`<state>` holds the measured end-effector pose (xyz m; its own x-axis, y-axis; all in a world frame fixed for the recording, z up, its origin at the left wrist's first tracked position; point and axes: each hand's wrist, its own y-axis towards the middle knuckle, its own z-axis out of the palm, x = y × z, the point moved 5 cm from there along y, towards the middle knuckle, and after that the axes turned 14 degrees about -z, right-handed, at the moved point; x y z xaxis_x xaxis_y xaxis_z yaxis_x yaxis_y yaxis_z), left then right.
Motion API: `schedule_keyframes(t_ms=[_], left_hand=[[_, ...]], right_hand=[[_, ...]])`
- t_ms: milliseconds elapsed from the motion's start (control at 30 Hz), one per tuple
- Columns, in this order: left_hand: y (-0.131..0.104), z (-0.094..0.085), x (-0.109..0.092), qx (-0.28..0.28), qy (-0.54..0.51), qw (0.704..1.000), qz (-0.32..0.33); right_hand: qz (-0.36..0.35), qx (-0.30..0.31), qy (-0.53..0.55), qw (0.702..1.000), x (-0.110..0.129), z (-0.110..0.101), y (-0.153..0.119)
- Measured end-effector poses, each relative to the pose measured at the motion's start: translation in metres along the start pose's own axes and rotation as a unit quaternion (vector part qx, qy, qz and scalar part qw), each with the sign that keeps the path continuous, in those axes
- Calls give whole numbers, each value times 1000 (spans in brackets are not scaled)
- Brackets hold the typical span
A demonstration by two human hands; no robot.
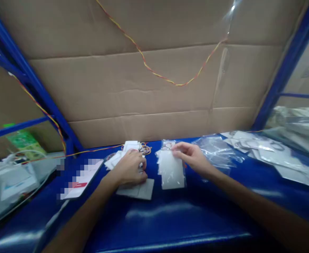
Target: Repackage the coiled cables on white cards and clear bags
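My left hand (130,168) is curled over a pile of white cards (129,144), some with coloured cords (145,149) at the back. Its fingers are closed, but what they hold is hidden. Below that palm lie pale flat cards (146,191). To the right, a clear plastic bag (172,174) with a white card inside rests on a small stack of similar bags. My right hand (191,156) pinches this top bag near its upper right corner, thumb and fingers together.
Clear plastic bags (217,151) lie flat beyond my right hand. Farther right spread many white pieces (272,149). A phone-like device (83,181) lies at left on the blue table (170,218). Cardboard (149,95) and blue frame posts (35,80) close off the back; a twisted cord (179,85) hangs there.
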<state>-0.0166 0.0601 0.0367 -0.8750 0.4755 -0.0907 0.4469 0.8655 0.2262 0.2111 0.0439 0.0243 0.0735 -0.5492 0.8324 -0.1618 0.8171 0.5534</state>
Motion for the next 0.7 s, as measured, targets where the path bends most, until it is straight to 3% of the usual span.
schedule_keyframes(t_ms=[233, 333, 433, 567, 700], left_hand=[[3, 8, 3, 12, 5, 1000, -3], [6, 3, 2, -18, -29, 999, -5], [7, -2, -3, -60, -127, 990, -14], [8, 3, -10, -83, -290, 951, -72], [8, 15, -19, -70, -448, 886, -101]], right_hand=[[9, 4, -7, 1000, -4, -1, 0], [1, 11, 3, 1000, -3, -1, 0], [1, 37, 11, 999, -2, 2, -1], [2, 90, 8, 996, -1, 9, -4], [-1, 120, 8, 993, -3, 16, -7]])
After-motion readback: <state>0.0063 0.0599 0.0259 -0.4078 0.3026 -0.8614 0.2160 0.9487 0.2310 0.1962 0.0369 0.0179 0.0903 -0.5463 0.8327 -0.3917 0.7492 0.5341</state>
